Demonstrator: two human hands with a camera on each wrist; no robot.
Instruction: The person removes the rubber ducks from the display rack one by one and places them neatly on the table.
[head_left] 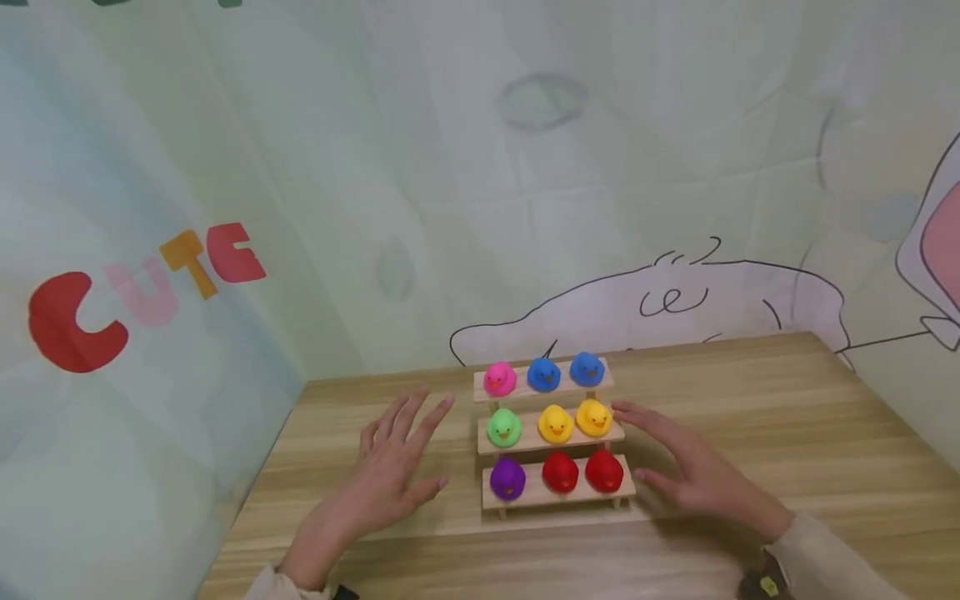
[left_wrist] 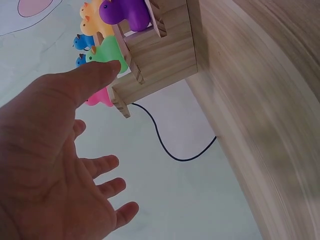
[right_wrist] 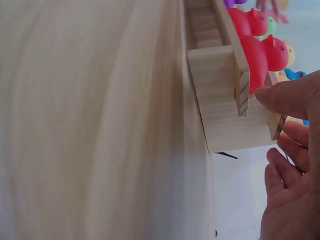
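Observation:
A three-step wooden stand (head_left: 534, 493) bears several small rubber ducks. On the top step sit a pink duck (head_left: 499, 379) and two blue ducks (head_left: 543, 375). The middle step carries a green duck (head_left: 504, 427) and two yellow ducks (head_left: 556, 424); the bottom one a purple duck (head_left: 507, 479) and two red ducks (head_left: 560, 472). My left hand (head_left: 393, 467) hovers left of the stand, fingers spread and holding nothing. To the right, my right hand (head_left: 697, 471) has its fingertips close to the stand's end, with nothing held; whether they touch it I cannot tell.
The stand is on a wood-grain table (head_left: 420, 567). Behind and to the left hangs a pale printed cloth (head_left: 420, 183) with a line drawing and coloured letters (head_left: 78, 325). A dark band (head_left: 765, 579) shows at my right wrist.

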